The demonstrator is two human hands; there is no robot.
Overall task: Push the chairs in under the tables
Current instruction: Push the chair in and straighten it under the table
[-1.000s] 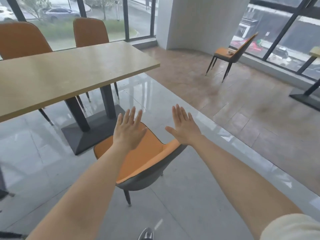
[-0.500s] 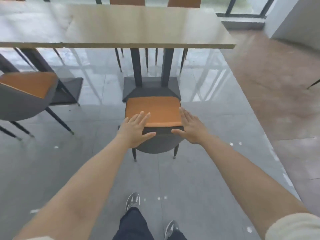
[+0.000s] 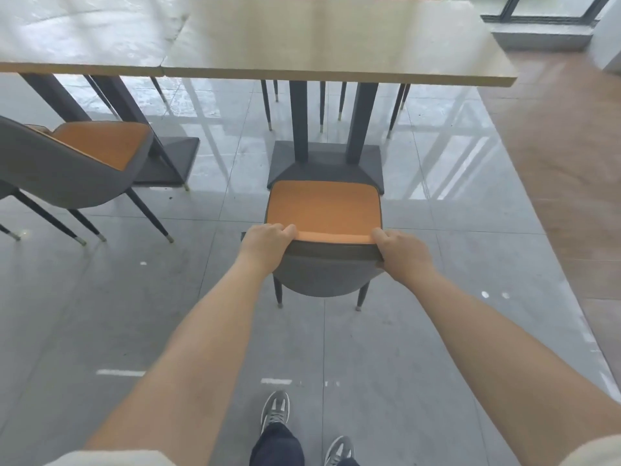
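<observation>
So both hands, left hand and right hand, grip the chair backrest top; it sits just short of the table. Next: straight shove forward, I'd guess.

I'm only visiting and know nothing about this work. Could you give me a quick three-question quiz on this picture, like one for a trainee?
1. Which part of the chair do the left hand and right hand grip?
A) a leg
B) the top edge of the backrest
C) the front of the seat
2. True or false: a second chair stands on the floor to the left of the gripped one.
3. Fill in the blank: the seat of the gripped chair is ____ in colour.

Key: 1 B; 2 true; 3 orange.
</observation>
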